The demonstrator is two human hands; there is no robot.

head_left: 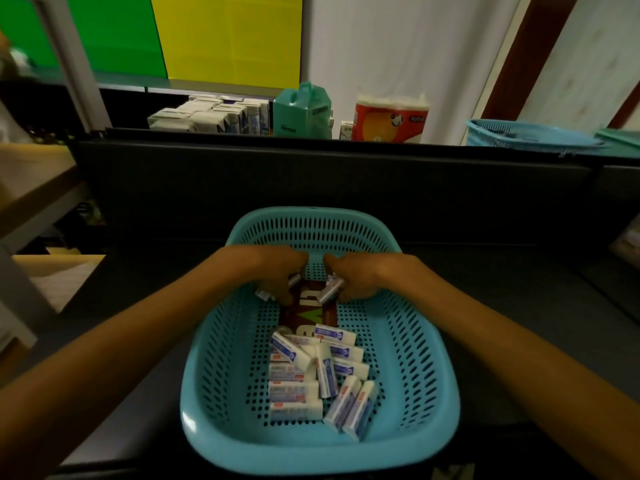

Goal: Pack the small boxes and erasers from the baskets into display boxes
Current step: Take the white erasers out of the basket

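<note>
A light-blue perforated basket [429,362] sits on the dark table right in front of me. Several white erasers with blue and red sleeves [322,379] lie heaped in its near half. A dark red display box [308,315] lies flat on the basket floor at the far half. My left hand [282,271] reaches into the far part of the basket and grips erasers, their ends showing below its fingers. My right hand [349,277] mirrors it and holds an eraser [331,289] over the display box. Both hands' fingers are curled.
A dark partition [311,178] rises behind the basket. Beyond it stand stacked white cartons [211,116], a teal container [303,110], a red-orange tissue pack [389,121] and a second blue basket [530,136]. Wooden shelving [38,202] stands at the left.
</note>
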